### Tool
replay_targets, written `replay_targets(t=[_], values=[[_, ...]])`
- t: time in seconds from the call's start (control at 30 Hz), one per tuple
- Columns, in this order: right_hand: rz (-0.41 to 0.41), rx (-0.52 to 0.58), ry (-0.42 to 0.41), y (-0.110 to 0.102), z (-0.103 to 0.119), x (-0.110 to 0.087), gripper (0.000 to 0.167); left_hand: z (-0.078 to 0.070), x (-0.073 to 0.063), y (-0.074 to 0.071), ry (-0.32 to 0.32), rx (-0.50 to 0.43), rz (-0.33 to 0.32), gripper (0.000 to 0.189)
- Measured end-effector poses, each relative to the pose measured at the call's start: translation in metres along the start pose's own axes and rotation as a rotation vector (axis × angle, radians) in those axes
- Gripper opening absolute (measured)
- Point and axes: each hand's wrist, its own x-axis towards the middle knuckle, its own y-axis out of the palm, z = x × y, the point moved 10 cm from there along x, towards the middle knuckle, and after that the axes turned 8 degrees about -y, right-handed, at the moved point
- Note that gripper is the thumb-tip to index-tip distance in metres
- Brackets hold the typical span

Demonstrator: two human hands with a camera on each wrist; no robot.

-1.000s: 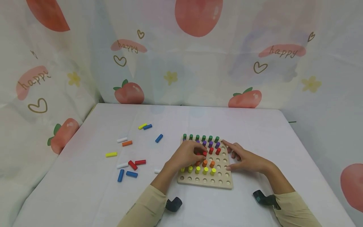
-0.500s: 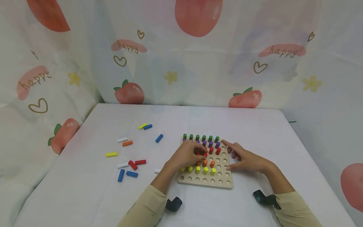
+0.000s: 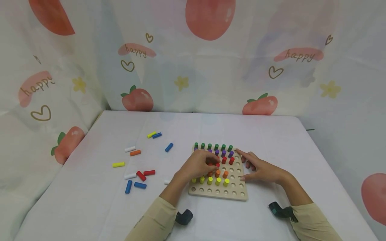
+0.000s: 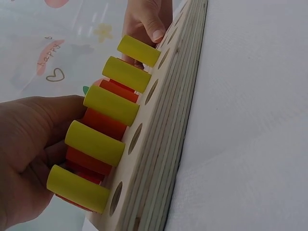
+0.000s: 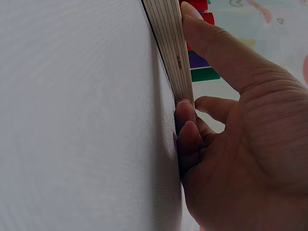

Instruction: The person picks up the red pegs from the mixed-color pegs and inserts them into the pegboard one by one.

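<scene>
A wooden pegboard [image 3: 217, 195] lies right of the table's middle. Green, purple, red, orange and yellow pegs stand upright in rows of its holes. My left hand [image 3: 197, 164] reaches over the board, thumb and index finger pinching a red peg [image 3: 218, 165] in the row behind the orange pegs. In the left wrist view, yellow pegs [image 4: 110, 103] partly hide the fingers. My right hand [image 3: 265, 170] grips the board's right edge. The right wrist view shows its thumb [image 5: 211, 41] on the top edge and bent fingers [image 5: 187, 139] against the layered side.
Loose pegs lie left of the board: blue [image 3: 169, 147], white [image 3: 130, 148], orange [image 3: 135, 152], yellow [image 3: 118, 164] and red [image 3: 149, 172]. One white peg [image 3: 167, 182] is partly behind the left forearm. A printed cloth [image 3: 211, 80] hangs behind the table [image 3: 90, 201].
The red peg between the left fingertips sits slightly lower than a second ago. The right hand and the board have stayed in place.
</scene>
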Motion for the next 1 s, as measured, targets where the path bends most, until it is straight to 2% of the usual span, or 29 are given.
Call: replay_targets(t=[0.17,0.43,0.6,0.87,1.0], values=[[0.003,-0.002,0.004,0.001,0.000,0.001,0.102,0.004,-0.004,-0.004,0.010,0.018,0.019,0.021],[0.002,0.005,0.003,0.000,0.000,0.000,0.102,0.015,-0.014,-0.024,0.054,0.029,0.040,0.024],[-0.002,0.009,0.012,-0.002,-0.001,-0.002,0.103,0.021,-0.019,-0.036,0.079,0.039,0.029,0.027],[0.004,0.010,-0.004,-0.001,0.000,0.001,0.103,0.039,-0.029,-0.055,0.079,0.061,0.000,0.030],[0.003,0.017,0.002,0.000,-0.001,0.001,0.102,0.049,-0.036,-0.065,0.060,0.059,-0.017,0.029]])
